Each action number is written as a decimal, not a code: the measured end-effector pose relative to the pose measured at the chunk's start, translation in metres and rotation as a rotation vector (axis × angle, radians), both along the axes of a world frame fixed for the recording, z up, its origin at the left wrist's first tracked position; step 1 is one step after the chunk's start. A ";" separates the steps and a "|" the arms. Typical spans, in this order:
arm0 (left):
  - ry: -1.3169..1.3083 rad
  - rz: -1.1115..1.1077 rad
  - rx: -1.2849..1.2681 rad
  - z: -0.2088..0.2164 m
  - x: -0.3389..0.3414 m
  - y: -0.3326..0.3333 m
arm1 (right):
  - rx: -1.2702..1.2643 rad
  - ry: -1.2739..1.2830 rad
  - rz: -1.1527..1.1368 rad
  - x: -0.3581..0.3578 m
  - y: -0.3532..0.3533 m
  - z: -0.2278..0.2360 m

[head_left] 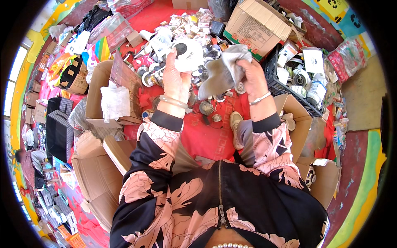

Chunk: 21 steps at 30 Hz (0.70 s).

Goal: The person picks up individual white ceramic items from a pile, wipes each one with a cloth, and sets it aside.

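Observation:
My left hand (175, 80) is closed on a white round disc (193, 53) with a dark centre, perhaps a lamp part. The thumb lies along the disc's near left edge, and the other fingers are hidden under it. In my right hand (253, 77) a crumpled grey-white cloth (223, 74) is pinched and hangs to the left, close to the disc. Below and beyond both hands spreads a pile of small white boxes (188, 25) and round white and metal parts (206, 108) on red sheeting (198, 138).
A large cardboard box (254, 31) stands at the far right of the pile. Beside it, a black crate (271, 78) holds white round parts and boxes. Open cartons (99, 89) flank my left side, another carton (300, 124) my right. A person (31, 165) is at the far left.

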<state>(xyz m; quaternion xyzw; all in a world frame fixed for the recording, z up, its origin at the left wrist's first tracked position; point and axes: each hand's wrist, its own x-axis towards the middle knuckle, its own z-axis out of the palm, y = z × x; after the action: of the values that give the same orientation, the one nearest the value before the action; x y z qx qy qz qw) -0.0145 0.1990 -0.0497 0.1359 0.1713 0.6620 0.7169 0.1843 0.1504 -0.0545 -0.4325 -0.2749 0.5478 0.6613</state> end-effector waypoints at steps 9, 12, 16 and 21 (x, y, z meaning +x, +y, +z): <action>0.009 -0.264 0.081 -0.007 0.029 -0.025 | 0.117 0.172 -0.043 -0.054 -0.006 -0.012; 0.038 -0.319 0.099 -0.002 0.028 -0.025 | 0.122 0.022 -0.152 -0.055 -0.006 -0.007; 0.142 -0.426 0.124 0.004 0.026 -0.029 | 0.206 -0.107 -0.268 -0.041 0.003 -0.014; 0.248 -0.614 0.252 0.006 0.023 -0.038 | 0.116 -0.030 0.039 -0.010 -0.006 0.019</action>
<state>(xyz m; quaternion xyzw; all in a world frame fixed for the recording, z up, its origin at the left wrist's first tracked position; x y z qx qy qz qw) 0.0082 0.1614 -0.0437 0.3479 0.1250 0.4100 0.8338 0.1747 0.1440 -0.0354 -0.3964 -0.3245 0.5370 0.6702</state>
